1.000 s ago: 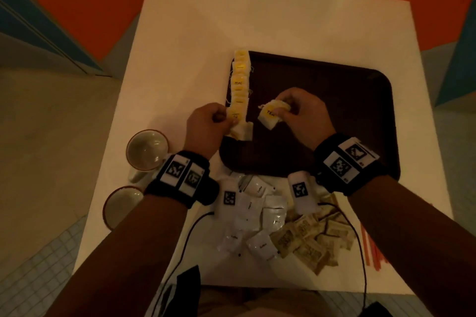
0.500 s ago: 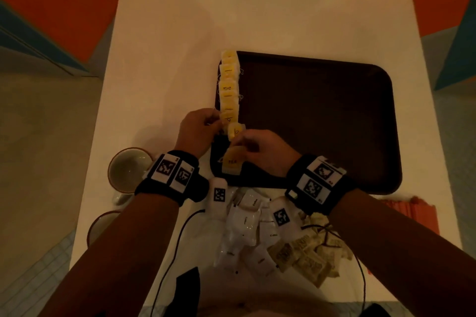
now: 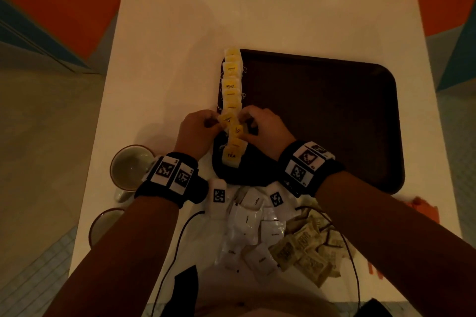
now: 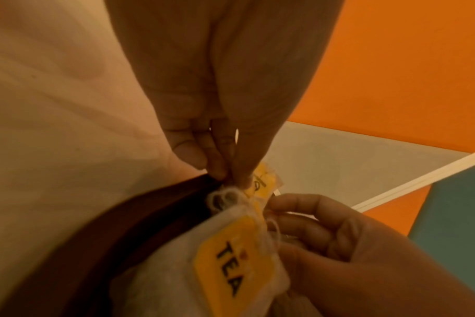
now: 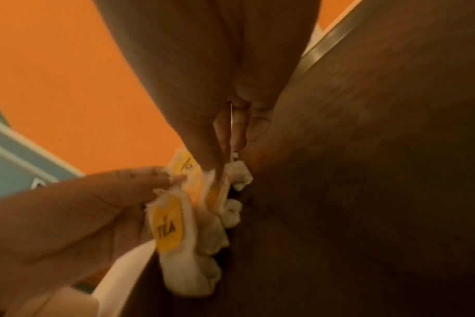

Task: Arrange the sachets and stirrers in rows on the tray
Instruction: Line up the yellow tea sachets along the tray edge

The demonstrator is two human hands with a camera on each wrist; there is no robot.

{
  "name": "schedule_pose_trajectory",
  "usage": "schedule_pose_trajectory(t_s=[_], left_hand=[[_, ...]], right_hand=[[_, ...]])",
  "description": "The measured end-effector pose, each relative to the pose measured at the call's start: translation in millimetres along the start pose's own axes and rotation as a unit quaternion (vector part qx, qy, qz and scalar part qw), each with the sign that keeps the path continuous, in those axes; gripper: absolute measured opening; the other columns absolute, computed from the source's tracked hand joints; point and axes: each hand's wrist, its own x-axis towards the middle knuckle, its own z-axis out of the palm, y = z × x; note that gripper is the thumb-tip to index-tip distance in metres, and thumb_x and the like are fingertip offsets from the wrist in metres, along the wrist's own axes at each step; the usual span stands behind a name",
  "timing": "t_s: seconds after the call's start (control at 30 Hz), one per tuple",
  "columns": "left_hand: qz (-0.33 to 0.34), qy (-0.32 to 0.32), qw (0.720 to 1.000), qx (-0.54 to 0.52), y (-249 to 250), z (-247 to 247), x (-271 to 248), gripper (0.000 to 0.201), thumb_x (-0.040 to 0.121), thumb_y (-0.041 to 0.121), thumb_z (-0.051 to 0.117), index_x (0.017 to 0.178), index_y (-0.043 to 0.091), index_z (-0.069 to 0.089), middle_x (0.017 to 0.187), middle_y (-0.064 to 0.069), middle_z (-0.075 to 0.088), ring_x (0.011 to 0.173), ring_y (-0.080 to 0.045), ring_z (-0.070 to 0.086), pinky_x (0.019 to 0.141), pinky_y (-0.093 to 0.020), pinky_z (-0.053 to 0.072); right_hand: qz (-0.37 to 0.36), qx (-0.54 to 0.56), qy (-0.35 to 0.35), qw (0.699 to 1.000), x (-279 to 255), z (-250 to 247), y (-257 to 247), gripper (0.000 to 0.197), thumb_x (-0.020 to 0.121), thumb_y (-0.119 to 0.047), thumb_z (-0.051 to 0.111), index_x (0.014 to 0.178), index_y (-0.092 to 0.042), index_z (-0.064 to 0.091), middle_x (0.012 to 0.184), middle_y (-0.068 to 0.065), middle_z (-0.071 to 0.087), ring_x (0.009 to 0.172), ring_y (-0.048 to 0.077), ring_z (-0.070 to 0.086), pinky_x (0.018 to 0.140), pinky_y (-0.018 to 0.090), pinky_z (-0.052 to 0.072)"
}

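A row of yellow tea bags (image 3: pixel 231 85) runs along the left edge of the dark brown tray (image 3: pixel 322 123). At the row's near end my left hand (image 3: pixel 215 123) pinches one tea bag (image 3: pixel 228 119) from the left. My right hand (image 3: pixel 245 122) pinches the neighbouring tea bag (image 3: pixel 238 132) from the right. Nearest to me lies a bag with a yellow TEA tag (image 3: pixel 231 156). In the left wrist view my left fingertips (image 4: pixel 231 173) nip a yellow tag (image 4: pixel 263 180) above the TEA bag (image 4: pixel 231 268). My right fingers (image 5: pixel 220 169) pinch crumpled bags beside the TEA tag (image 5: pixel 168 227).
White coffee sachets (image 3: pixel 247 221) and brown sugar sachets (image 3: pixel 304 247) lie heaped on the white table (image 3: pixel 167 59) in front of the tray. Orange stirrers (image 3: pixel 422 208) lie at the right edge. Two cups (image 3: pixel 131 166) (image 3: pixel 105 224) stand at the left.
My right hand carried a tea bag from the tray's middle left to the row's near end. Both hands now meet there, and the TEA bag lies at the row's end.
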Motion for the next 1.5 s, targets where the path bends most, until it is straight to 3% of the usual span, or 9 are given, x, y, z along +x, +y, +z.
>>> schedule_pose_trajectory(t_s=[0.23, 0.4, 0.67, 0.83, 0.93, 1.07, 1.2, 1.27, 1.5], left_hand=[[0.037, -0.045, 0.995, 0.084, 6, -2, 5, 0.018, 0.086, 0.016, 0.062, 0.102, 0.011, 0.069, 0.097, -0.006, 0.067, 0.085, -0.013, 0.057, 0.076, -0.024, 0.04], [0.067, -0.057, 0.987, 0.136, 18, -7, 13, 0.016, 0.087, 0.018, 0.059, 0.096, 0.009, 0.068, 0.093, -0.007, 0.067, 0.084, -0.018, 0.058, 0.072, -0.024, 0.038], [0.077, -0.048, 0.987, 0.13, 20, -8, 13, 0.021, 0.082, 0.012, 0.066, 0.103, 0.015, 0.068, 0.091, 0.002, 0.062, 0.081, -0.009, 0.056, 0.074, -0.019, 0.04], [0.072, -0.017, 0.993, 0.091, 15, -6, 9, 0.025, 0.08, 0.004, 0.066, 0.102, 0.015, 0.065, 0.091, 0.001, 0.062, 0.073, -0.007, 0.058, 0.062, -0.005, 0.043], [0.064, 0.045, 0.995, 0.054, 15, -10, 2, 0.028, 0.08, 0.001, 0.065, 0.107, 0.01, 0.062, 0.106, -0.007, 0.063, 0.081, -0.016, 0.061, 0.075, -0.023, 0.052], [0.036, 0.047, 0.991, 0.12, 11, -15, -18, 0.016, 0.082, 0.016, 0.068, 0.097, 0.012, 0.063, 0.089, 0.003, 0.061, 0.074, -0.009, 0.055, 0.062, -0.002, 0.038], [0.006, 0.009, 0.99, 0.138, 3, -10, -36, 0.019, 0.083, 0.024, 0.067, 0.099, 0.015, 0.065, 0.086, 0.008, 0.06, 0.072, -0.005, 0.054, 0.065, -0.012, 0.035], [0.008, 0.011, 0.993, 0.12, 1, -6, -40, 0.018, 0.084, 0.022, 0.066, 0.101, 0.016, 0.067, 0.088, 0.008, 0.062, 0.069, -0.001, 0.052, 0.063, -0.005, 0.035], [0.015, 0.025, 0.991, 0.128, 6, 1, -29, 0.015, 0.083, 0.02, 0.066, 0.098, 0.016, 0.068, 0.092, 0.001, 0.068, 0.073, -0.006, 0.054, 0.062, -0.011, 0.034]], right_hand=[[0.026, 0.12, 0.041, 0.992, -10, 5, 4, 0.027, 0.08, -0.014, 0.069, 0.103, -0.016, 0.054, 0.078, -0.006, 0.056, 0.064, 0.001, 0.049, 0.062, 0.009, 0.041], [0.055, 0.163, 0.077, 0.982, -17, 6, 12, 0.01, 0.08, -0.015, 0.069, 0.088, -0.02, 0.063, 0.087, -0.007, 0.064, 0.081, 0.008, 0.059, 0.073, 0.013, 0.046], [0.065, 0.274, 0.075, 0.957, -19, 11, 14, 0.011, 0.081, -0.004, 0.067, 0.089, -0.012, 0.063, 0.083, -0.005, 0.062, 0.075, 0.006, 0.059, 0.07, 0.019, 0.053], [0.074, 0.264, 0.095, 0.957, -11, 18, 9, 0.012, 0.081, -0.002, 0.065, 0.085, -0.014, 0.062, 0.079, -0.009, 0.059, 0.074, 0.004, 0.055, 0.072, 0.016, 0.048], [0.092, 0.232, 0.112, 0.962, -5, 20, 10, 0.01, 0.081, -0.005, 0.065, 0.085, -0.015, 0.062, 0.079, -0.011, 0.057, 0.074, 0.001, 0.053, 0.071, 0.013, 0.044], [0.103, 0.252, 0.091, 0.958, -6, 24, 8, 0.01, 0.081, -0.005, 0.067, 0.086, -0.012, 0.062, 0.085, 0.004, 0.062, 0.08, 0.015, 0.059, 0.072, 0.025, 0.051], [0.148, 0.277, 0.123, 0.941, -14, 21, 4, 0.004, 0.089, -0.01, 0.056, 0.091, -0.011, 0.06, 0.085, 0.002, 0.061, 0.082, 0.021, 0.063, 0.071, 0.031, 0.058], [0.182, 0.284, 0.12, 0.934, -21, 18, 3, 0.008, 0.093, -0.017, 0.052, 0.091, -0.013, 0.058, 0.084, 0.001, 0.061, 0.078, 0.019, 0.062, 0.069, 0.031, 0.056], [0.148, 0.247, 0.058, 0.956, -38, 34, -7, 0.02, 0.078, -0.011, 0.072, 0.093, -0.015, 0.059, 0.084, -0.002, 0.062, 0.075, 0.009, 0.061, 0.07, 0.022, 0.055]])
